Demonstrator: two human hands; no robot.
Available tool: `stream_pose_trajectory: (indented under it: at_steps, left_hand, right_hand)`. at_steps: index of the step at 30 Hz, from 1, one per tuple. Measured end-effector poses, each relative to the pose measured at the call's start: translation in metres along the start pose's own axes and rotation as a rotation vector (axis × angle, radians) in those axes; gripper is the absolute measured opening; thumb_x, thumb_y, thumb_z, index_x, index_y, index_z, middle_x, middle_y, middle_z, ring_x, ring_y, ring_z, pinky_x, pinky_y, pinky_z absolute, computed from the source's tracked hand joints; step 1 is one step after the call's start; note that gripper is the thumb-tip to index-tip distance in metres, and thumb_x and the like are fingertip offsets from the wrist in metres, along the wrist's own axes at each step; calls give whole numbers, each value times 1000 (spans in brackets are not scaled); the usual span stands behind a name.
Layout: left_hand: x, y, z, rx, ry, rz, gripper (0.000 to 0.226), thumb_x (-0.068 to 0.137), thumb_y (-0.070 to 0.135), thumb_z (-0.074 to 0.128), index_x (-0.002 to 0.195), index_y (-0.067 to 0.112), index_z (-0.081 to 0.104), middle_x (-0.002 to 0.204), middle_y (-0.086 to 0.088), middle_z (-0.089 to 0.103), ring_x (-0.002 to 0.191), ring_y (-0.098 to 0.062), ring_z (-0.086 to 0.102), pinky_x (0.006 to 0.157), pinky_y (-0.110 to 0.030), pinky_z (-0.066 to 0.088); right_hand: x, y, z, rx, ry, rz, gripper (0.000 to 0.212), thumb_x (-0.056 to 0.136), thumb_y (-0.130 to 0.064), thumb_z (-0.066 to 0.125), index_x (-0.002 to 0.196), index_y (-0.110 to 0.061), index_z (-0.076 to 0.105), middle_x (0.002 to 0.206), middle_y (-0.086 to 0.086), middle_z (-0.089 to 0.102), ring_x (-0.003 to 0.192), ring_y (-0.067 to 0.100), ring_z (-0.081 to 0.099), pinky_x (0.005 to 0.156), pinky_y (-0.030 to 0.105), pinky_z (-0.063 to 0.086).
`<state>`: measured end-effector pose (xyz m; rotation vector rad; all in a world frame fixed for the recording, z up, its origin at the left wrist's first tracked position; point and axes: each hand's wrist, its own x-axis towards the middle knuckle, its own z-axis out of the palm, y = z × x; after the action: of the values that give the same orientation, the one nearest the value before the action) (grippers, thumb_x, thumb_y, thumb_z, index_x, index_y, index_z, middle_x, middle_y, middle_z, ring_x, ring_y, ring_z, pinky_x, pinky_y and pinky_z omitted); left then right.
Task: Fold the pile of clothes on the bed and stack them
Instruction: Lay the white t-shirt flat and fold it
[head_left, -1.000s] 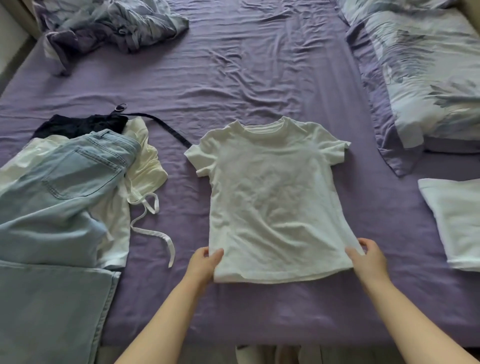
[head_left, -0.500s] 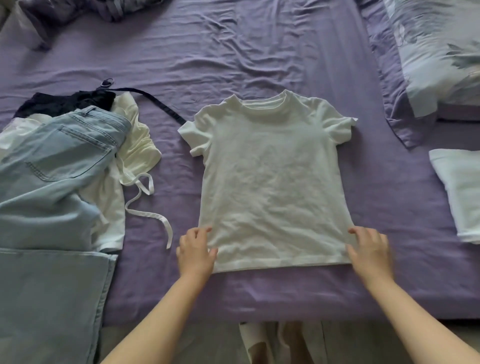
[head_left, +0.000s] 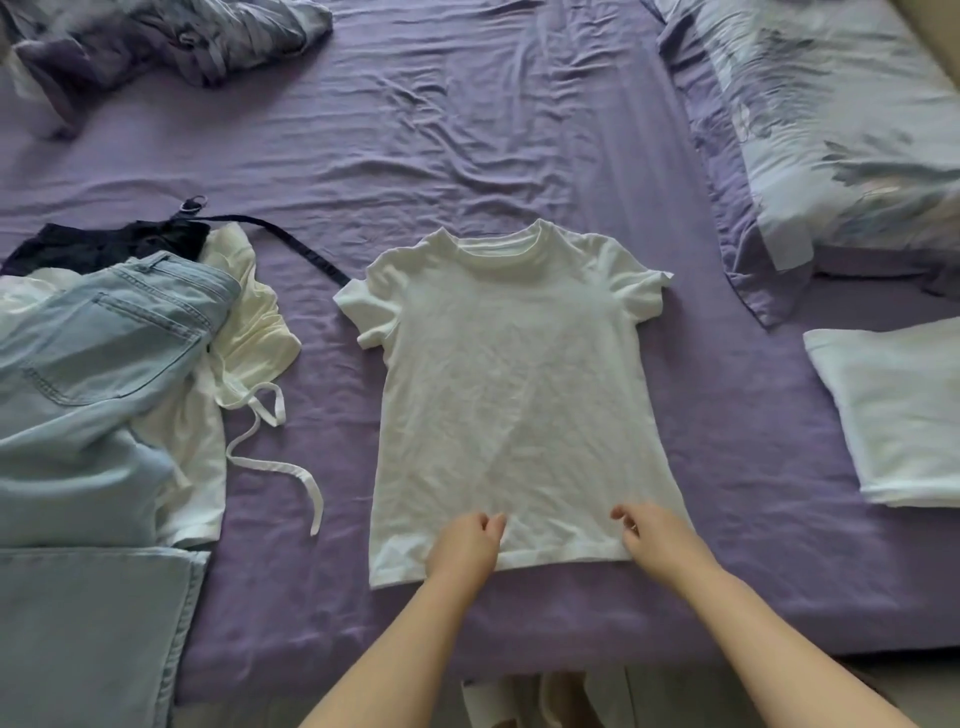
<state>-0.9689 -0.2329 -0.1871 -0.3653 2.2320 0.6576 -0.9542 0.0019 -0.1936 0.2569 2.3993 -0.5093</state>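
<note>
A white t-shirt (head_left: 514, 395) lies flat, front side up, in the middle of the purple bed (head_left: 467, 130), collar pointing away from me. My left hand (head_left: 465, 545) rests on the shirt just above the hem, left of centre. My right hand (head_left: 657, 538) rests on it right of centre. The fingers of both are loosely bent and no fabric is bunched or lifted. At the left lies the unfolded pile: light blue jeans (head_left: 88, 395) over a cream top with ties (head_left: 249, 332) and a dark garment with a strap (head_left: 98, 247). A folded white garment (head_left: 898, 415) sits at the right.
A patterned pillow (head_left: 831, 130) lies at the far right and a crumpled grey-purple blanket (head_left: 171, 41) at the far left. The bed's near edge (head_left: 519, 670) runs just under my forearms, with floor below it.
Both hands moved from the hem's outer corners inward onto the lower middle of the shirt. The shirt stays flat in the same spot.
</note>
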Motion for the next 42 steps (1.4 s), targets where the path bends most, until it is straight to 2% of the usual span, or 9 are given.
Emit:
stream_pose_trajectory:
  at_steps: [8,16,24,28,30,32,35,38,42]
  left_hand:
    - [15,44,-21,-69,-13,9,27,93,41,46,78,21,55,97,-8,70,93,-26,65,77,-30,48]
    - [90,141,-56,-36,10,95,32,93,44,49,110,21,65,114,-2,67,108,-20,60,86,-27,45]
    - [170,237,-61,-201,-67,187,44,95,24,50,139,17,45,129,-9,54,116,-22,53,99,-28,42]
    - [197,263,-52,-309,-59,200,45,94,19,49,139,18,44,109,1,57,99,-15,55,83,-19,40]
    - [202,270,-44,-315,-102,171,40,94,23,48,134,20,47,112,-1,62,103,-20,59,87,-23,44]
    - [203,276,-36,-344,-172,133,36,93,24,49,129,18,49,109,-8,64,104,-28,62,91,-34,48]
    - [203,283,-33,-355,-279,158,27,91,18,52,117,10,59,93,-9,64,84,-24,64,77,-29,50]
    - [208,291,-43,-595,-310,114,26,90,2,46,111,7,59,78,-4,58,60,-13,55,53,-17,44]
    - [218,298,-58,-921,-347,29,28,94,10,44,111,31,53,78,3,53,60,-8,50,54,-19,39]
  right_hand:
    - [31,-22,-50,74,83,7,35,94,-21,43,128,-23,53,129,-1,56,116,19,53,91,31,45]
    - [137,-23,-152,296,397,36,34,94,-27,51,126,-14,52,126,10,52,105,29,54,81,37,44]
    - [242,-19,-221,497,367,153,71,94,-33,54,148,-6,19,141,26,40,126,39,43,97,42,37]
    - [269,-21,-218,663,377,305,92,85,-37,67,149,-1,11,148,25,30,135,37,31,104,42,31]
    - [279,-18,-217,676,299,357,78,82,-28,70,141,3,29,139,24,43,126,36,42,91,36,37]
    - [285,-10,-222,612,257,295,40,83,-19,67,116,0,54,121,22,57,105,35,54,77,33,39]
    - [288,6,-231,601,413,205,10,82,-12,64,84,-11,54,106,21,55,83,28,48,72,31,36]
    - [283,11,-228,681,407,207,30,81,-16,70,104,-9,53,111,17,52,96,29,51,75,27,32]
    - [272,9,-211,716,325,251,71,76,-24,78,135,-8,41,125,15,55,115,30,53,84,30,38]
